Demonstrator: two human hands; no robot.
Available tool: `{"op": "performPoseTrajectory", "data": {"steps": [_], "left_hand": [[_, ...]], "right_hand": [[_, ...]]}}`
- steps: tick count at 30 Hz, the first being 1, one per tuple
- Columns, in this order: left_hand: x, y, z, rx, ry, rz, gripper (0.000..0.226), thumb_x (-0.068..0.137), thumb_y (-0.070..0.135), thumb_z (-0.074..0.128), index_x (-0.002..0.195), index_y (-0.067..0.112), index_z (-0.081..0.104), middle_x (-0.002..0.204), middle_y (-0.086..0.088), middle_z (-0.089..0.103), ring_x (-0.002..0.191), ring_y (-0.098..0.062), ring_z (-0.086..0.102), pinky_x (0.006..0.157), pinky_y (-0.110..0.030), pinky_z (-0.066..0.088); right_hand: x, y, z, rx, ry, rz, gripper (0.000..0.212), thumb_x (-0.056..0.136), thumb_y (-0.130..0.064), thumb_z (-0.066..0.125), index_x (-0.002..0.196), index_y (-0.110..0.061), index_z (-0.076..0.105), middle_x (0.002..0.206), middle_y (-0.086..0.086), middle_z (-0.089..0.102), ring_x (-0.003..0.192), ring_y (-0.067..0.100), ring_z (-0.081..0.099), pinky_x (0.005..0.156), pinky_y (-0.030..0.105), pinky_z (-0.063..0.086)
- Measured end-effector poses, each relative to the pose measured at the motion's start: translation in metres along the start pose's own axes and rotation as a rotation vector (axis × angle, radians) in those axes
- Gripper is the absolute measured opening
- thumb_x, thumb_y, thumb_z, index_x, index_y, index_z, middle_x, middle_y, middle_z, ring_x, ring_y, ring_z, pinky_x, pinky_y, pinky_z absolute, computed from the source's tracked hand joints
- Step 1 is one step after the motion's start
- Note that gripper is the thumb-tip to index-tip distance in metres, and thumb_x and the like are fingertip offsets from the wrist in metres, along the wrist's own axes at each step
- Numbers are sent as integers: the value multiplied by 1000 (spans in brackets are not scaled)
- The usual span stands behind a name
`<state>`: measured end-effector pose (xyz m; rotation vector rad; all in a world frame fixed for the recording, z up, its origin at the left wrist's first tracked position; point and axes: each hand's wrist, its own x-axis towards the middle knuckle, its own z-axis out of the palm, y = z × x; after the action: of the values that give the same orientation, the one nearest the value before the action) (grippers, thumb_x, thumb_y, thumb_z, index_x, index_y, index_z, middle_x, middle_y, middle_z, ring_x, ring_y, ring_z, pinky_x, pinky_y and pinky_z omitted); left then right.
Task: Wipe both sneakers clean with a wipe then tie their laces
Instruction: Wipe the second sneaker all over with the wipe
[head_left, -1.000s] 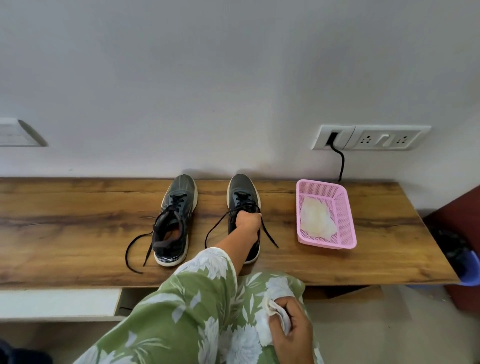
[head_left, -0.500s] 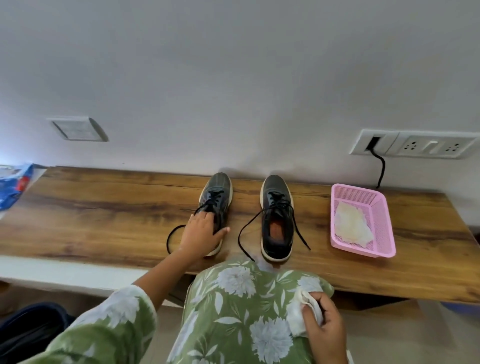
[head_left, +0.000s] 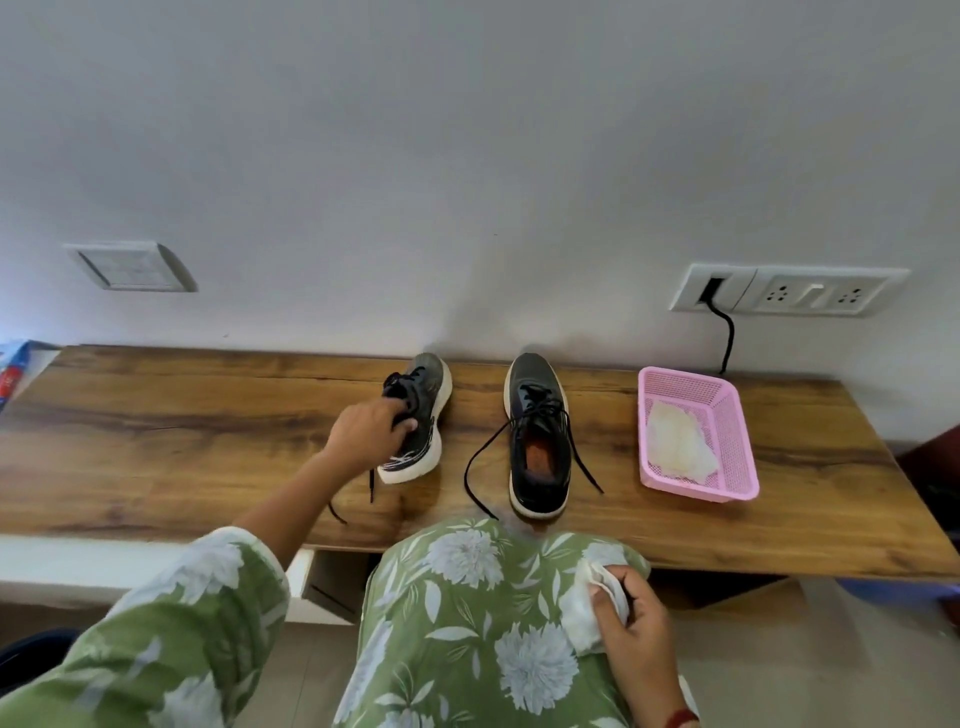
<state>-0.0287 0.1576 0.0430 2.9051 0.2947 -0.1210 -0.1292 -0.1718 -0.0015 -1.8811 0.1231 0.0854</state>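
Your right hand (head_left: 631, 621) rests on your lap at 5 o'clock, fingers curled round the white wipe (head_left: 584, 621). Your left hand (head_left: 366, 434) grips the left sneaker (head_left: 423, 415) at 11 o'clock. The shoe lay flat half a second ago and is now tipped sideways, its white sole exposed. Judgement: wiping begins with this shoe. The right sneaker (head_left: 537, 395) stands flat at 12 o'clock with its laces loose. The pink basket (head_left: 696, 491) sits at 2 o'clock.

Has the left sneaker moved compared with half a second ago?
Yes. The left hand grips the left sneaker and has tipped it up, its white sole now facing the right sneaker, which stays flat on the table.
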Motion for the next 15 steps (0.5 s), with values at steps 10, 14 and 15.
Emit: {"op": "performPoseTrajectory", "data": {"steps": [10,14,15], "left_hand": [[-68,43,-38,-1168,-69,-171,17,95,21,56,91,11,70,78,-2,72,72,-15,66,62,-22,50],[-94,68,-24,-1186,-151,-179,21,95,23,57,95,7,70,82,-8,73,70,-15,68,60,-23,51],[-99,73,-19,-1216,-164,-189,22,95,22,57,95,4,70,84,-11,73,73,-18,68,65,-27,53]], "right_hand": [[-3,-34,-24,672,-40,519,28,91,3,46,114,-13,53,106,11,61,88,25,61,49,23,54],[-12,-54,-36,886,-105,602,35,94,5,34,117,-13,51,110,16,58,82,28,60,48,27,56],[-14,-58,-36,921,-121,617,37,93,7,34,118,-13,52,110,18,58,80,28,61,50,27,56]]}}
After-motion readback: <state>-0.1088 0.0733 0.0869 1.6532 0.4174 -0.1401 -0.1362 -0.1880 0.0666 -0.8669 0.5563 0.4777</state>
